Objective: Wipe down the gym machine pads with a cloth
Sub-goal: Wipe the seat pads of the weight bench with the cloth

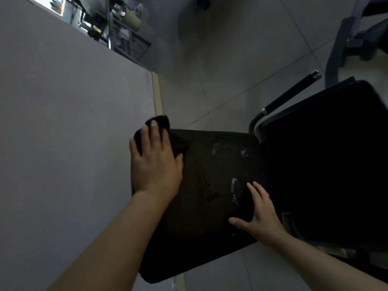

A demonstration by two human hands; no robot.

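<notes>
A black gym machine pad (pixel 210 185) fills the middle of the head view, with shiny wet streaks on its right part. My left hand (pixel 155 160) lies flat with straight fingers on a dark brown cloth (pixel 168 133) and presses it against the pad's far left corner. The cloth bunches out past my fingertips. My right hand (pixel 260 213) rests on the pad's right edge with fingers spread, thumb pointing left, holding nothing. A second, larger black pad (pixel 327 164) adjoins on the right.
A black handle bar (pixel 291 93) with metal ends slants up beyond the larger pad. A grey machine frame (pixel 346 38) stands at the top right on the tiled floor (pixel 241 59). A grey wall (pixel 63 122) runs along the left, close to the pad.
</notes>
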